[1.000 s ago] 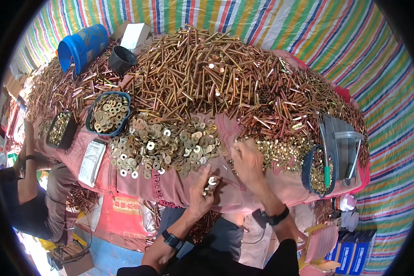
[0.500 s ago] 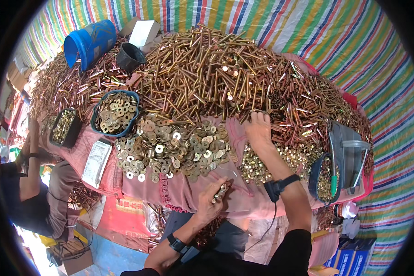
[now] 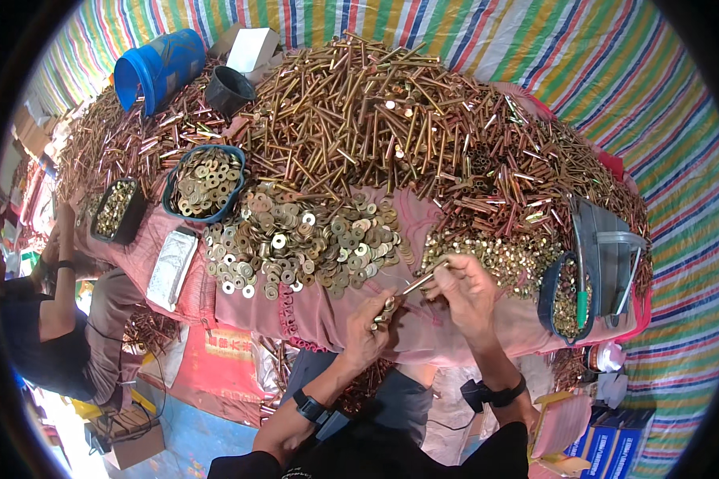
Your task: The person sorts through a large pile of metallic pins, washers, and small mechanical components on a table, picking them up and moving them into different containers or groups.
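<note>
Your right hand has come back from the bolt pile, pinching a brass bolt at frame center; your left hand clutches small, half-hidden washers.

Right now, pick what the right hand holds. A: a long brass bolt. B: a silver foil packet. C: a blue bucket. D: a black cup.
A: the right hand pinches a long brass bolt, its tip reaching toward the left hand, which holds small brass pieces.

blue bucket: 1 | black cup: 1 | trays of washers and nuts: 3 | hands: 2
</note>
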{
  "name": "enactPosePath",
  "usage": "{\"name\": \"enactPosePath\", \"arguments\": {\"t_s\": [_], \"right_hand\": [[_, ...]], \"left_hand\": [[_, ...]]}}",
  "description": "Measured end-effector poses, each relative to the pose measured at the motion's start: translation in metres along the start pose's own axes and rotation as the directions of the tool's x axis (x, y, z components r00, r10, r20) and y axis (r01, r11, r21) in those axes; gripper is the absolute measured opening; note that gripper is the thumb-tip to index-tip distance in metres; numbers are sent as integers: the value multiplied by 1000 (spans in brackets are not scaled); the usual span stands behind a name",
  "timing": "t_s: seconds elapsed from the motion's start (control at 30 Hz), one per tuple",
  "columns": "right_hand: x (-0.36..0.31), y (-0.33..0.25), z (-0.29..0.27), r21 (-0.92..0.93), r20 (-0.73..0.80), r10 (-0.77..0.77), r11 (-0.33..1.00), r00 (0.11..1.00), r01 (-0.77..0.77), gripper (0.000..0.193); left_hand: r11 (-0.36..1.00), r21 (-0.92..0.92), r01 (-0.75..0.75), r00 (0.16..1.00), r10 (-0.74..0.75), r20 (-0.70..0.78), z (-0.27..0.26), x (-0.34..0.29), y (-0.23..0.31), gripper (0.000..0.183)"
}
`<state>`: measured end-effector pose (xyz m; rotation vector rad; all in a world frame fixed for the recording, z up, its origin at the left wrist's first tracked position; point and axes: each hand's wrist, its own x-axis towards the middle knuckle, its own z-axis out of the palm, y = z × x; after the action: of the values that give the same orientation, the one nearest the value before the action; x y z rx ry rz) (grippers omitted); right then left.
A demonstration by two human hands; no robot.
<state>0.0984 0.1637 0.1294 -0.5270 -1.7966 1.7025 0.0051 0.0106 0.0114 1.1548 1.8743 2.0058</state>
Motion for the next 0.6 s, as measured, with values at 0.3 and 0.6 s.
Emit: {"name": "enactPosePath", "arguments": {"t_s": [0.3, 0.6], "right_hand": [[-11, -10, 26, -515, 75, -296, 806, 952, 291, 29], [-14, -13, 35, -440, 29, -202, 877, 979, 194, 31]], "left_hand": [[1000, -19, 7, 1000, -7, 10, 1, 2, 3, 42], [999, 33, 6, 1000, -6, 21, -1, 1, 0, 48]]}}
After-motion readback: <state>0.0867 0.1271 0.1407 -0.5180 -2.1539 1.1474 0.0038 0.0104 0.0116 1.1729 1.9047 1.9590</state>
